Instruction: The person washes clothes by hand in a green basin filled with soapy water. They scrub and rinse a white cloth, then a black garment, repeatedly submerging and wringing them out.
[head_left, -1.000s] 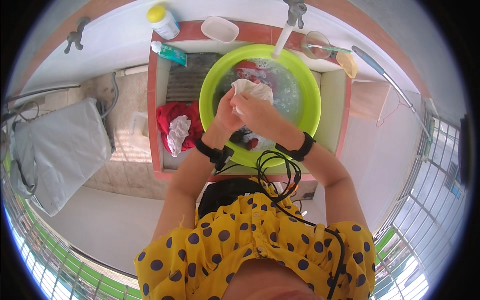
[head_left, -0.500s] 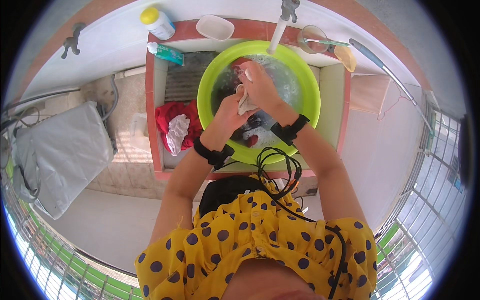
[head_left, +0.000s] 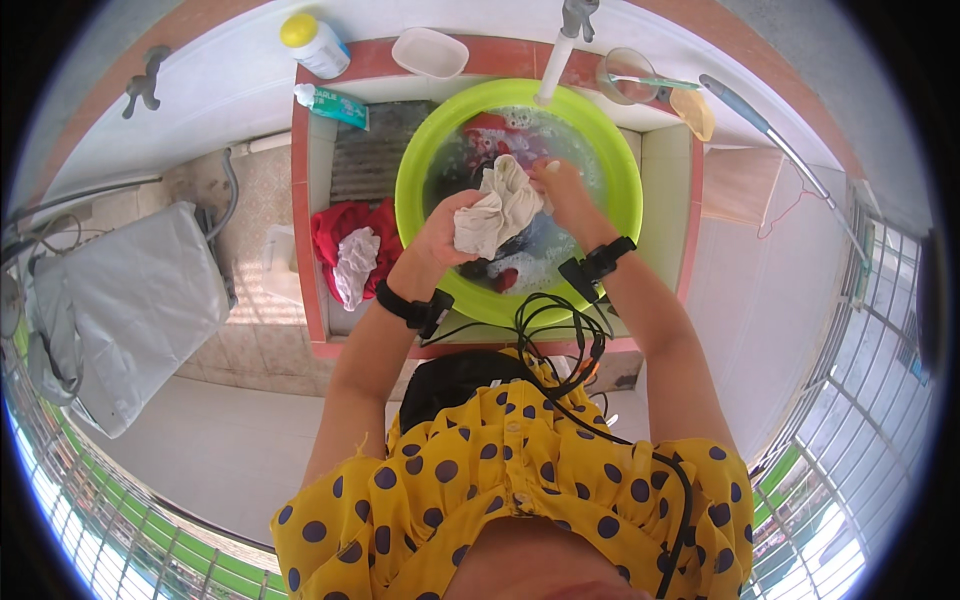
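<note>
Above a lime-green basin (head_left: 624, 180) of cloudy, sudsy water, my left hand (head_left: 447, 232) grips a crumpled off-white cloth (head_left: 495, 212) by its left side. At the cloth's right edge is my right hand (head_left: 568, 197), with its fingers curled. A small whitish thing or patch shows by those fingers, too small to name. Dark and red fabric (head_left: 492, 143) lies soaking in the basin, partly hidden by the cloth and hands. Both wrists wear black bands.
A red cloth and a white cloth (head_left: 355, 262) lie left of the basin, below a ridged washboard (head_left: 375, 155). Along the back ledge stand a yellow-capped bottle (head_left: 322, 52), a tube (head_left: 338, 106), a white dish (head_left: 430, 53) and a cup (head_left: 627, 80). A tap (head_left: 553, 65) overhangs the basin.
The off-white cloth, bunched between both hands before, is now spread wider in my left hand. My right hand has moved right and a little toward me.
</note>
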